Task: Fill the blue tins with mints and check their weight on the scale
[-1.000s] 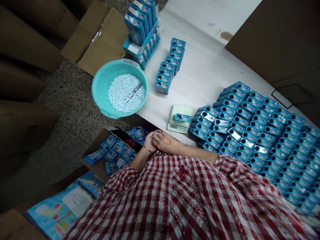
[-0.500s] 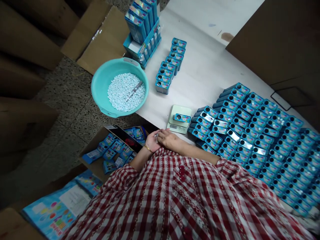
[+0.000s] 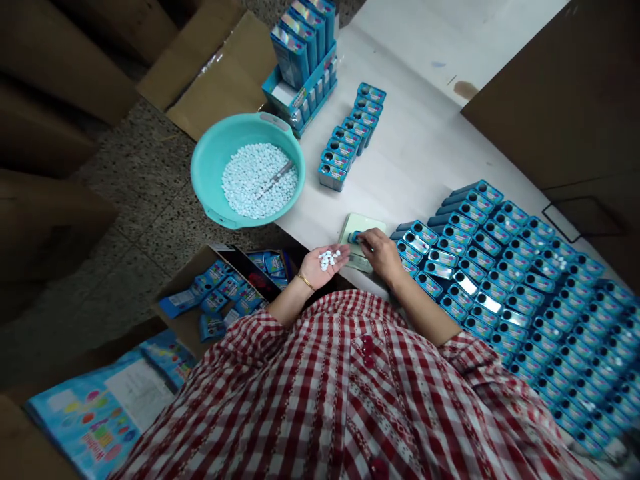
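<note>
My left hand [image 3: 320,267] lies palm up, fingers stretched out, with several small white pellets [image 3: 329,259] resting in the palm. Beside it, my right hand [image 3: 381,252] reaches over a pale green weighing scale [image 3: 364,219], its fingers closed on a small blue tin [image 3: 354,237] that stands there. Most of that tin is hidden by the fingers. A turquoise basin [image 3: 207,157] to the left holds a heap of the same white pellets, with a slim metallic utensil [image 3: 275,179] lying on top.
Rows of blue tins [image 3: 520,280] fill the table's right side. A short line of tins [image 3: 345,147] and a display tray [image 3: 300,107] stand farther back. Below the basin is a cardboard box [image 3: 185,323] of blue packs; a large brown carton [image 3: 565,100] stands at right.
My hands, earlier together in front of the scale, have parted. The left has turned its palm open, showing the pellets; the right has moved onto the tin on the scale.
</note>
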A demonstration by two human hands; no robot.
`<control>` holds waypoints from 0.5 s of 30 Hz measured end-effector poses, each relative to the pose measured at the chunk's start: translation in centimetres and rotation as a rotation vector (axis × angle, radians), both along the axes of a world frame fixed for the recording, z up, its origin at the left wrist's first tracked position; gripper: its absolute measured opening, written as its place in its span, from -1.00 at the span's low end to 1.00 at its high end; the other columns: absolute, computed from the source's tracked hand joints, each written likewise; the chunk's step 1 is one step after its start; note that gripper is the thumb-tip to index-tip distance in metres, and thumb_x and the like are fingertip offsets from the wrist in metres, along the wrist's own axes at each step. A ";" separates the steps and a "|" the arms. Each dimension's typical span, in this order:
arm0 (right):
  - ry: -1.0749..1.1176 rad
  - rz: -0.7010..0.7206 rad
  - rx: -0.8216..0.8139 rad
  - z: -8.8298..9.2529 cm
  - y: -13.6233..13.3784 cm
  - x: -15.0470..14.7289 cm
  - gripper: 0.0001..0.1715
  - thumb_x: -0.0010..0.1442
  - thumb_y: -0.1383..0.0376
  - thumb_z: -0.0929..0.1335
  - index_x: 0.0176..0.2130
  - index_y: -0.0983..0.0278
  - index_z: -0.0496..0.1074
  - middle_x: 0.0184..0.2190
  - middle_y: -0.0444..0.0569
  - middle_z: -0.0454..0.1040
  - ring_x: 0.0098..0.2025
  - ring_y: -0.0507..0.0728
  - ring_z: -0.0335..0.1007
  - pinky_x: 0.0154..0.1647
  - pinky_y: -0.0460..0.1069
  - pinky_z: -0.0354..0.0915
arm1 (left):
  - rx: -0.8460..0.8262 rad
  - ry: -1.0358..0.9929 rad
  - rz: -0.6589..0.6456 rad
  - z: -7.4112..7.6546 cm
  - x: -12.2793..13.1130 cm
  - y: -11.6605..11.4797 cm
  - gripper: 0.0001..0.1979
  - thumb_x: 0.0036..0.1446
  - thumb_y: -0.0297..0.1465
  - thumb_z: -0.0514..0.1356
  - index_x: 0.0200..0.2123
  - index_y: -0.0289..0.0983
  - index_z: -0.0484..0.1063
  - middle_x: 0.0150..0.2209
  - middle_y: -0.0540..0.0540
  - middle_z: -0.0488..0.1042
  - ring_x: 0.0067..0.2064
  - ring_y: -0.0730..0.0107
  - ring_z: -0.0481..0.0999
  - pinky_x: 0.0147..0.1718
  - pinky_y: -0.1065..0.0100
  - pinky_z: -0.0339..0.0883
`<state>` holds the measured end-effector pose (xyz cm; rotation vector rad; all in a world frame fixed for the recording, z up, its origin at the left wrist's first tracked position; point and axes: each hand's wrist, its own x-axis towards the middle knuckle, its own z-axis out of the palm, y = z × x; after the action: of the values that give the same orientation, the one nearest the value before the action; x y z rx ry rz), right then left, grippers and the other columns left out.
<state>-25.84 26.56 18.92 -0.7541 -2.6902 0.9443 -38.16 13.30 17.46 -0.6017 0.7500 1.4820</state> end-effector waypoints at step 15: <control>0.220 -0.281 0.084 3.1 -0.6 3.0 -0.77 0.22 0.31 0.20 -0.23 0.22 0.41 -0.34 -0.03 0.44 -0.24 0.09 0.37 -0.18 0.06 0.33 | -0.106 -0.022 0.044 -0.3 -0.5 -4.8 -0.77 0.08 -0.50 -0.02 -0.35 -0.40 0.44 -0.25 -0.23 0.53 -0.17 0.27 0.53 -0.10 0.23 0.34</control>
<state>-22.83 25.94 22.05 -0.9216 -2.3429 0.7895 -38.68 8.49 17.17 -0.7182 0.8063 1.4806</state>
